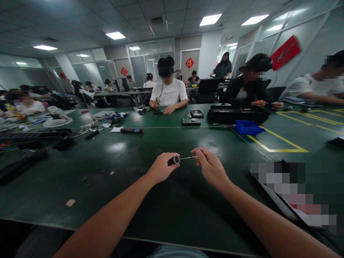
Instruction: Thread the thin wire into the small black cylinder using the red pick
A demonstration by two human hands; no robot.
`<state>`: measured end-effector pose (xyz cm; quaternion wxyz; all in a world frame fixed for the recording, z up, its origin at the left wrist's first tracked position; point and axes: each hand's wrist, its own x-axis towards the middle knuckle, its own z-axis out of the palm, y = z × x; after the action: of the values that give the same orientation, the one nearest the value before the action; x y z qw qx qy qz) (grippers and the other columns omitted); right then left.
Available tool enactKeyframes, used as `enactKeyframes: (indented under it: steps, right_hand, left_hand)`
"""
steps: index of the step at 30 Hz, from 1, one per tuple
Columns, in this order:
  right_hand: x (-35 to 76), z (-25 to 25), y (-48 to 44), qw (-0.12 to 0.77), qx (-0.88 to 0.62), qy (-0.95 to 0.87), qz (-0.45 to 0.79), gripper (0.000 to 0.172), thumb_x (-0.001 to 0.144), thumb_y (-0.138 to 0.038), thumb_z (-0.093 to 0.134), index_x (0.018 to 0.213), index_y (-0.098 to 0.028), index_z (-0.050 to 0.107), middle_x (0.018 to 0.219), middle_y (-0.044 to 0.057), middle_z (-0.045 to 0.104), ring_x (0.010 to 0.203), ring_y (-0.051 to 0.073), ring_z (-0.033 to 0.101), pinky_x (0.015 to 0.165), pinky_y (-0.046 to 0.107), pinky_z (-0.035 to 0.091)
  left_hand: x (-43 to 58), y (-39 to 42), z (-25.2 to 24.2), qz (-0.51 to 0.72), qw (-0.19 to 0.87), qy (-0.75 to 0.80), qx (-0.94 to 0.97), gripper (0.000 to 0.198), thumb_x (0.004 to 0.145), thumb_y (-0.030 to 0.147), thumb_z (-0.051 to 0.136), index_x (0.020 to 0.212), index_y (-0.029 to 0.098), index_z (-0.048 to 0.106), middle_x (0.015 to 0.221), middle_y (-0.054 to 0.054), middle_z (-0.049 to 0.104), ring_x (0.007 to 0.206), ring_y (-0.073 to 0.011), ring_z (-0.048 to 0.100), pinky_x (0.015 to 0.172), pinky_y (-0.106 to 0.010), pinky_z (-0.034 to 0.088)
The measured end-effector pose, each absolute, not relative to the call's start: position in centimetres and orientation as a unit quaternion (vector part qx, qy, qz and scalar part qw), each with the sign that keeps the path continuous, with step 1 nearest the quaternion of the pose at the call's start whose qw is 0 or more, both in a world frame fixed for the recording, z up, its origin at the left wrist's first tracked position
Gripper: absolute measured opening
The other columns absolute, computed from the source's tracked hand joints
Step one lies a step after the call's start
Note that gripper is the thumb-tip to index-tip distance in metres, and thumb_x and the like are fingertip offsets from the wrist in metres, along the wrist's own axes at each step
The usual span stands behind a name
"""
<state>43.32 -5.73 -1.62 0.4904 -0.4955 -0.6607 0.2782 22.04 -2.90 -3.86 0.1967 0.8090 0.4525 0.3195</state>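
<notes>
My left hand (162,167) is closed around a small black cylinder (174,160) whose round end, with a pale ring, faces me and slightly right. What kind of part it is I cannot make out. In my right hand (211,165) is a thin screwdriver (192,157) with a reddish handle, pinched between thumb and fingers. Its metal shaft points left and its tip reaches the cylinder's ringed end; whether it touches is too small to tell. Both hands are above the green table (120,204).
Ahead lie opened hard drives (191,122), a blue tray (248,127) and a long black case (239,114). A dark pen-like tool (131,130) rests left of centre. A blurred folder (287,193) is at right. A person in white (169,93) works opposite.
</notes>
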Motion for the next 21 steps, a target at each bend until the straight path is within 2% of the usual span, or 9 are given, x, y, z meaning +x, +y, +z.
enactKeyframes:
  steps: [4, 7, 13, 21]
  right_hand:
    - [43.2, -1.7, -5.6, 0.543, -0.473, -0.618, 0.315, 0.023, 0.092, -0.043, 0.054, 0.101, -0.022, 0.059, 0.086, 0.005, 0.067, 0.078, 0.021, 0.064, 0.074, 0.036, 0.051]
    - [43.2, -2.1, -5.2, 0.561, -0.457, -0.596, 0.348, 0.028, 0.092, -0.047, 0.055, 0.094, -0.021, 0.063, 0.084, 0.006, 0.068, 0.078, 0.021, 0.064, 0.078, 0.038, 0.052]
    - [43.1, -3.2, -3.8, 0.603, -0.441, -0.494, 0.445, 0.034, 0.085, -0.054, 0.063, 0.088, -0.02, 0.064, 0.079, 0.004, 0.064, 0.073, 0.019, 0.063, 0.074, 0.039, 0.056]
    - [43.3, -3.7, -2.8, 0.609, -0.407, -0.373, 0.569, 0.03, 0.078, -0.049, 0.071, 0.077, -0.02, 0.062, 0.066, -0.001, 0.057, 0.061, 0.014, 0.056, 0.069, 0.034, 0.057]
  left_hand:
    - [22.1, -2.9, -3.9, 0.319, 0.2, 0.452, 0.809, 0.036, 0.084, 0.026, 0.071, 0.12, 0.023, 0.066, 0.112, -0.004, 0.069, 0.104, -0.0243, 0.061, 0.094, -0.04, 0.046]
    - [22.2, -2.8, -3.8, 0.315, 0.199, 0.453, 0.81, 0.035, 0.085, 0.026, 0.07, 0.12, 0.023, 0.066, 0.111, -0.005, 0.069, 0.103, -0.0244, 0.061, 0.093, -0.04, 0.047]
    - [22.2, -2.4, -3.6, 0.312, 0.202, 0.444, 0.815, 0.036, 0.086, 0.026, 0.07, 0.121, 0.023, 0.065, 0.113, -0.005, 0.069, 0.104, -0.0239, 0.061, 0.095, -0.039, 0.046]
    - [22.3, -1.6, -3.9, 0.301, 0.204, 0.397, 0.843, 0.033, 0.085, 0.021, 0.07, 0.118, 0.024, 0.066, 0.12, -0.003, 0.069, 0.112, -0.0226, 0.059, 0.103, -0.039, 0.041]
